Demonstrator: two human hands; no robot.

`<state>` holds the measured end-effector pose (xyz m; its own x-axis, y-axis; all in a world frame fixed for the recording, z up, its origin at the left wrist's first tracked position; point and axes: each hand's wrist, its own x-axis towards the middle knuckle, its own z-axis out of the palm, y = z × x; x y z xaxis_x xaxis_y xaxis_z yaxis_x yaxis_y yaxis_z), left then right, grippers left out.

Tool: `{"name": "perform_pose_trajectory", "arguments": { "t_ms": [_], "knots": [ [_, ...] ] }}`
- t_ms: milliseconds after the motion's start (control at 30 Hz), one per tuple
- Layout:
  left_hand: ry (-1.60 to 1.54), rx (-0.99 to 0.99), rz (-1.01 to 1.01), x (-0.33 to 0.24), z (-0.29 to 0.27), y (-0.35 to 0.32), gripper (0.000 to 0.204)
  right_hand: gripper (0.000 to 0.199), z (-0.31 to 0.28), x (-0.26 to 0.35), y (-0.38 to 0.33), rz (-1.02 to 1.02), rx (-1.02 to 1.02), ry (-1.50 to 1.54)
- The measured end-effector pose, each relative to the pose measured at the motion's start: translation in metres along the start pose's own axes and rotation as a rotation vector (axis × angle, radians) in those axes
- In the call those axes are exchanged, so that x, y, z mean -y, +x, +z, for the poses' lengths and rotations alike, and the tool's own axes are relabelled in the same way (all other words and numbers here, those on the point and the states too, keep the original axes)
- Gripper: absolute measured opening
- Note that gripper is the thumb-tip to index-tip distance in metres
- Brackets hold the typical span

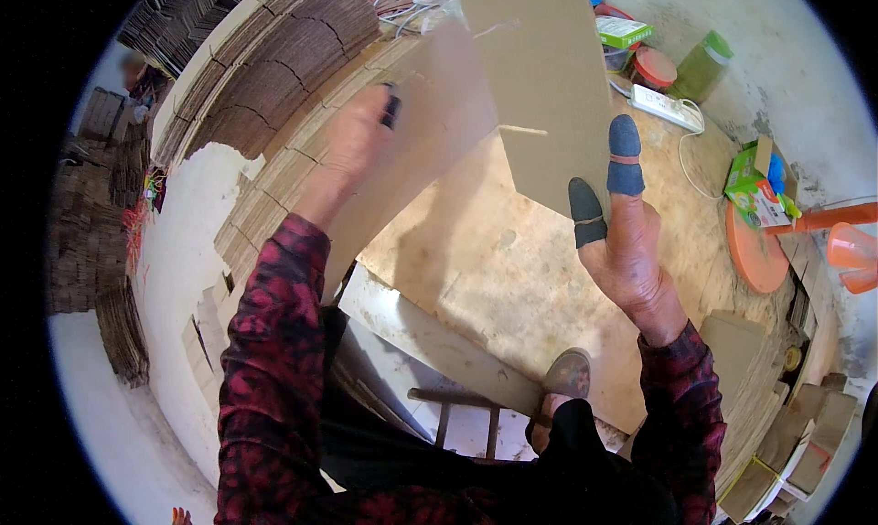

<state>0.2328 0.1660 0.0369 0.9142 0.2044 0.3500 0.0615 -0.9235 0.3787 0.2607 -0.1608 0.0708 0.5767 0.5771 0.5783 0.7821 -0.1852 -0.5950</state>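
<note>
Brown cardboard makes up the large slotted sheet [549,95] in the head view, rising from the middle of the pale, stained wooden bench [512,269] to the upper edge. At its lower right edge is the right hand [631,246], two digits capped in dark grey covers and spread in a V; one cover overlaps the sheet's corner, but I cannot tell whether it grips. The left hand [357,145], one fingertip in a black cover, is blurred at a smeared, see-through-looking brown panel [444,100]; its grip cannot be told.

Print marks the green-and-white flat box [624,32] at upper right and the open green-and-white carton [759,191] lower down, tilted beside a round orange plastic disc [757,251]. Between them lie a white power strip [666,107] with a looping cable, a red-lidded tub [654,68] and a green translucent container [702,68]. Tall stacks of brown cardboard [293,63] crowd the left hand's side.
</note>
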Motion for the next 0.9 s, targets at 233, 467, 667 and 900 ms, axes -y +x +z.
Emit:
{"name": "perform_pose_trajectory", "arguments": {
  "t_ms": [233,467,667,900],
  "knots": [
    [0.115,0.31,0.179,-0.066,0.055,-0.028,0.018,0.089,-0.01,-0.002,-0.016,0.083,0.059,-0.11],
    [0.05,0.367,0.302,-0.126,0.075,-0.033,0.018,0.09,-0.024,-0.013,-0.04,0.153,0.075,-0.223],
    [-0.086,0.329,0.373,-0.164,0.09,-0.037,0.02,0.085,-0.019,-0.037,-0.063,0.195,0.107,-0.395],
    [-0.357,0.456,0.312,-0.16,0.095,-0.05,0.026,0.063,-0.009,-0.075,-0.096,0.318,0.252,-0.491]
  ]
}}
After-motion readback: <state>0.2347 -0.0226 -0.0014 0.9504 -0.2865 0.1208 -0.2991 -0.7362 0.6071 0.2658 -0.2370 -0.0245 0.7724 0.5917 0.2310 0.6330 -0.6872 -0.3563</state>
